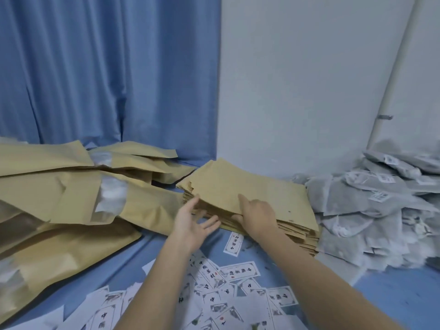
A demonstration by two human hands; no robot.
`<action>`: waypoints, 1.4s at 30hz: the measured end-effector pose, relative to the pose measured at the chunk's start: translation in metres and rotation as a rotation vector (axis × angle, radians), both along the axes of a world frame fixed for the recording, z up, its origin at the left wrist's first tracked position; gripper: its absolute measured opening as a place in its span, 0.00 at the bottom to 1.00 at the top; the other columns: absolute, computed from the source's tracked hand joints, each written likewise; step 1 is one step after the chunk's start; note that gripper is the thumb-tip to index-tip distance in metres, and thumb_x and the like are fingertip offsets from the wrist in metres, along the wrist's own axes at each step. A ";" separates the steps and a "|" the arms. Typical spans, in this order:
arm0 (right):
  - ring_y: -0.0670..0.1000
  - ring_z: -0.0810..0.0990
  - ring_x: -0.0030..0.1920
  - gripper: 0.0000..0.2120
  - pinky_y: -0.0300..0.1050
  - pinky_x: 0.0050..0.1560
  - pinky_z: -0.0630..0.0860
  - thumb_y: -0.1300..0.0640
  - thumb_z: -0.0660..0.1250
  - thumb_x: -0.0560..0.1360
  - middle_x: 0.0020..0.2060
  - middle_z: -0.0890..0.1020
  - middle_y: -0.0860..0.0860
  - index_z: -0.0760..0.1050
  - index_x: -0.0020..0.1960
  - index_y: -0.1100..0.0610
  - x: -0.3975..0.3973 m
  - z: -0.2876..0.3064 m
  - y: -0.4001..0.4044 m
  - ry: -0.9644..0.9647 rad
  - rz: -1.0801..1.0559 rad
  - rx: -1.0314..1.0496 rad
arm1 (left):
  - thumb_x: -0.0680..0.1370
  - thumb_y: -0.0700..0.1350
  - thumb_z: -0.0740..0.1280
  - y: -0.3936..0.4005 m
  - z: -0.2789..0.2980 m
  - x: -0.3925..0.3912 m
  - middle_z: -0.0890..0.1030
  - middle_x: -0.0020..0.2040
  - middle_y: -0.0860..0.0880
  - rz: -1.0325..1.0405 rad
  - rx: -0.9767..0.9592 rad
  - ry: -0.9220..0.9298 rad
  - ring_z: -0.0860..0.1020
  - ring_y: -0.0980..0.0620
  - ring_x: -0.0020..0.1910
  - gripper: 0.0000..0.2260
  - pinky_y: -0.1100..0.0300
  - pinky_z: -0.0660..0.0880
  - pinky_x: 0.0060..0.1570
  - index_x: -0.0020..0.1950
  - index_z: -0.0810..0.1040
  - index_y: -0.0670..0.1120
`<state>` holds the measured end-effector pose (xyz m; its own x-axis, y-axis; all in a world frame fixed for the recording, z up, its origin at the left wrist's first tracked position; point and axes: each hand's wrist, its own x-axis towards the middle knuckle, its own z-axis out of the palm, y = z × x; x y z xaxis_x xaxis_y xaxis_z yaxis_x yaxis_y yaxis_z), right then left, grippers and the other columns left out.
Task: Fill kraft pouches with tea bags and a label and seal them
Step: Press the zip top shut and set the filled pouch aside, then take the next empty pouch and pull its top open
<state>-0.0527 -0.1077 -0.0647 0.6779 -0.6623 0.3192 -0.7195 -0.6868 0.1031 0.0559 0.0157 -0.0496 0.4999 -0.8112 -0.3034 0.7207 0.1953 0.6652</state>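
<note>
Now both hands are at the stack of flat kraft pouches (252,206), which lies on the blue cloth (392,296) near the white wall (309,79). The right hand (258,216) holds the near edge of the top pouch (238,186): the index finger lies on its upper face and the other fingers go under the lifted edge. The left hand (194,225) is open with spread, relaxed fingers; its fingertips touch the left edge of the stack and it grips nothing.

To the left is a loose heap of bigger kraft pouches with clear windows (78,196); whether something is inside them I cannot tell. To the right, just beside the stack, lies a pile of grey tea bags (376,210) with small white tags. White printed labels (238,282) are scattered on the cloth under the forearms. A blue curtain (95,67) hangs behind the heap.
</note>
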 end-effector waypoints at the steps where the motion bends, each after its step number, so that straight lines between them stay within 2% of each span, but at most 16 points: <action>1: 0.56 0.79 0.50 0.21 0.45 0.48 0.71 0.51 0.63 0.76 0.48 0.81 0.56 0.68 0.66 0.57 -0.007 0.000 0.005 -0.067 0.081 -0.126 | 0.77 0.47 0.66 -0.001 0.000 -0.006 0.67 0.68 0.37 -0.018 0.031 -0.027 0.71 0.31 0.63 0.21 0.43 0.72 0.57 0.68 0.68 0.45; 3: 0.53 0.80 0.32 0.17 0.39 0.30 0.72 0.57 0.76 0.63 0.30 0.81 0.51 0.81 0.51 0.55 -0.020 -0.003 0.017 -0.228 0.203 -0.346 | 0.76 0.49 0.68 -0.001 0.002 -0.020 0.71 0.65 0.38 -0.087 0.081 -0.108 0.72 0.32 0.61 0.17 0.45 0.72 0.59 0.63 0.71 0.47; 5: 0.50 0.76 0.24 0.20 0.36 0.21 0.69 0.59 0.80 0.53 0.24 0.77 0.48 0.84 0.45 0.54 -0.027 -0.007 0.026 -0.378 0.323 -0.501 | 0.76 0.50 0.67 -0.001 0.005 -0.036 0.76 0.60 0.39 -0.172 0.060 -0.176 0.76 0.35 0.57 0.15 0.45 0.74 0.58 0.61 0.74 0.46; 9: 0.51 0.80 0.33 0.23 0.40 0.24 0.75 0.62 0.77 0.60 0.33 0.81 0.50 0.82 0.55 0.55 -0.038 0.004 0.051 -0.463 0.393 -0.382 | 0.82 0.43 0.58 0.001 0.020 -0.059 0.80 0.52 0.37 -0.074 -0.027 -0.204 0.81 0.42 0.44 0.13 0.49 0.78 0.42 0.61 0.73 0.35; 11: 0.51 0.80 0.51 0.23 0.45 0.44 0.78 0.59 0.69 0.73 0.52 0.82 0.50 0.72 0.67 0.49 -0.048 0.018 0.059 -0.419 0.438 -0.058 | 0.83 0.40 0.56 0.005 0.028 -0.067 0.79 0.51 0.37 0.039 0.003 -0.285 0.80 0.43 0.45 0.13 0.49 0.77 0.43 0.61 0.71 0.32; 13: 0.46 0.71 0.65 0.24 0.42 0.63 0.69 0.54 0.63 0.77 0.65 0.73 0.44 0.64 0.71 0.43 -0.065 0.035 0.066 -0.408 0.491 0.378 | 0.82 0.41 0.57 0.013 0.036 -0.076 0.79 0.54 0.38 0.153 0.109 -0.494 0.78 0.43 0.49 0.13 0.50 0.76 0.50 0.61 0.72 0.33; 15: 0.42 0.68 0.66 0.26 0.38 0.67 0.64 0.52 0.66 0.75 0.67 0.71 0.43 0.63 0.71 0.42 -0.082 0.054 0.078 -0.488 0.521 0.664 | 0.82 0.42 0.57 0.024 0.043 -0.088 0.77 0.59 0.39 0.284 0.210 -0.786 0.76 0.44 0.56 0.13 0.56 0.72 0.54 0.62 0.73 0.36; 18: 0.48 0.77 0.59 0.19 0.48 0.62 0.74 0.49 0.64 0.76 0.60 0.79 0.52 0.70 0.66 0.50 -0.107 0.092 0.104 -0.947 0.527 1.031 | 0.82 0.38 0.56 0.045 0.053 -0.107 0.78 0.60 0.41 0.419 0.215 -1.273 0.75 0.43 0.55 0.16 0.68 0.65 0.42 0.70 0.69 0.42; 20: 0.51 0.82 0.49 0.19 0.49 0.49 0.80 0.42 0.63 0.71 0.51 0.83 0.54 0.75 0.57 0.51 -0.128 0.112 0.115 -1.259 0.571 1.215 | 0.77 0.29 0.56 0.056 0.053 -0.121 0.73 0.68 0.49 0.403 0.120 -1.585 0.73 0.50 0.61 0.30 0.74 0.65 0.50 0.75 0.61 0.52; 22: 0.51 0.84 0.45 0.19 0.46 0.41 0.81 0.42 0.65 0.71 0.46 0.85 0.54 0.78 0.52 0.55 -0.153 0.121 0.122 -1.429 0.573 1.207 | 0.74 0.27 0.56 0.065 0.049 -0.138 0.61 0.76 0.51 0.397 0.186 -1.911 0.63 0.51 0.72 0.39 0.64 0.61 0.66 0.77 0.48 0.58; 26: 0.58 0.83 0.44 0.10 0.54 0.45 0.80 0.55 0.65 0.76 0.41 0.84 0.59 0.81 0.43 0.61 -0.196 0.098 0.118 -1.551 0.213 0.930 | 0.80 0.34 0.53 0.066 0.030 -0.184 0.53 0.77 0.44 0.435 0.390 -2.254 0.60 0.43 0.72 0.36 0.48 0.58 0.70 0.69 0.29 0.58; 30: 0.49 0.75 0.29 0.13 0.43 0.32 0.71 0.59 0.64 0.75 0.27 0.76 0.51 0.74 0.32 0.56 -0.229 0.061 0.105 -1.640 -0.059 0.974 | 0.77 0.36 0.58 0.057 0.008 -0.223 0.41 0.78 0.45 -0.082 0.511 -2.206 0.51 0.39 0.75 0.40 0.43 0.54 0.71 0.74 0.32 0.60; 32: 0.49 0.65 0.27 0.17 0.41 0.29 0.60 0.62 0.62 0.73 0.24 0.68 0.50 0.65 0.26 0.53 -0.244 0.044 0.098 -1.584 -0.142 0.923 | 0.73 0.44 0.65 0.051 0.002 -0.239 0.36 0.77 0.45 -0.453 0.458 -1.994 0.43 0.40 0.76 0.45 0.42 0.47 0.73 0.75 0.33 0.57; 34: 0.51 0.65 0.31 0.18 0.44 0.31 0.60 0.64 0.64 0.72 0.26 0.67 0.52 0.65 0.25 0.54 -0.257 0.032 0.095 -1.548 -0.183 0.916 | 0.66 0.51 0.69 0.048 0.001 -0.251 0.36 0.77 0.47 -0.646 0.331 -1.689 0.39 0.46 0.76 0.50 0.45 0.46 0.74 0.77 0.36 0.56; 38: 0.52 0.79 0.36 0.09 0.46 0.39 0.78 0.65 0.69 0.72 0.33 0.81 0.56 0.80 0.33 0.58 -0.275 0.021 0.092 -1.623 -0.150 1.049 | 0.61 0.53 0.62 0.034 0.007 -0.271 0.55 0.77 0.50 -0.452 0.144 -1.162 0.52 0.52 0.76 0.44 0.50 0.54 0.73 0.78 0.55 0.52; 42: 0.53 0.79 0.39 0.04 0.49 0.44 0.78 0.66 0.69 0.71 0.38 0.82 0.60 0.83 0.40 0.62 -0.278 0.019 0.095 -1.562 -0.109 0.996 | 0.73 0.61 0.67 0.012 0.008 -0.294 0.69 0.71 0.50 -0.188 0.184 -1.070 0.67 0.51 0.70 0.31 0.58 0.62 0.66 0.73 0.66 0.49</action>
